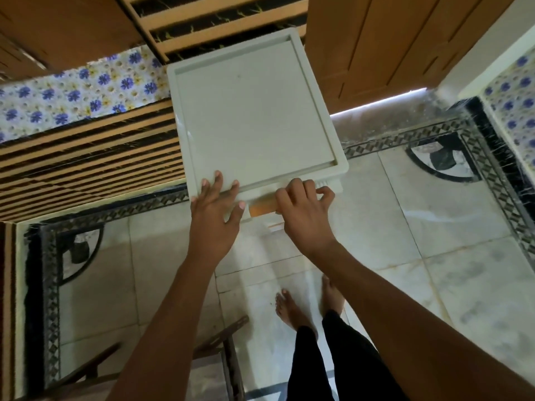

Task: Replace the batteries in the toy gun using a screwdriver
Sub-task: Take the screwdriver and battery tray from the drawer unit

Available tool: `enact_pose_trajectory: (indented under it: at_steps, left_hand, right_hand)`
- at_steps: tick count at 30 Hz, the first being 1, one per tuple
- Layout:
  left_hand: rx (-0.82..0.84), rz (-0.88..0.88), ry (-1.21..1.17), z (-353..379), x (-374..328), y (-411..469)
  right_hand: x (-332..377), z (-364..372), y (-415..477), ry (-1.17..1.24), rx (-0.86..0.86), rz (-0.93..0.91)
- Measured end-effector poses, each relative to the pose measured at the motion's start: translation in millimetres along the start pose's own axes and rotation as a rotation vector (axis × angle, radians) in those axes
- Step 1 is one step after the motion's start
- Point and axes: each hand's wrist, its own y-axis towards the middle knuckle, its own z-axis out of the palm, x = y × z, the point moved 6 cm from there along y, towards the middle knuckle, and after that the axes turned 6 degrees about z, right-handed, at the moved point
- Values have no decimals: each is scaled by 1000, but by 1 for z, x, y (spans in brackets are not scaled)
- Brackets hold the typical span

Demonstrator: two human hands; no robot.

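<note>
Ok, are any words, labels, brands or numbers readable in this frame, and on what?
None. The white table top is blank, the orange thing under its near edge shows no print, and the flowered cloth bears only a pattern.

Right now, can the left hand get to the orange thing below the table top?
Probably yes. The left hand rests on the table at its near edge, its thumb right beside the orange thing, with nothing between them.
</note>
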Motion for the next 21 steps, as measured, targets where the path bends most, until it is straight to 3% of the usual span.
enact_pose_trajectory:
  at_steps: [4, 6, 10, 12, 15, 18, 21]
  left_hand:
    - [-43, -3, -6, 0, -11, -9]
    - [-153, -23, -70, -1, -20, -25]
    - [-308, 10, -170, 9, -34, -69]
    - [-248, 9, -270, 29, -26, -84]
    - [-68, -167, -432, 68, -2, -87]
    - [38, -279, -418, 95, 18, -67]
    - [93, -325, -322, 117, 42, -30]
  right_hand:
    - [4, -4, -13, 72, -41, 38]
    - [4, -7, -34, 101, -13, 30]
    - [-14, 15, -70, 233, 295, 129]
    - [-31, 39, -81, 349, 550, 295]
    - [-55, 77, -79, 559, 754, 646]
    - [-73, 111, -66, 878, 786, 1109]
    - [-85, 142, -46, 1042, 663, 1308]
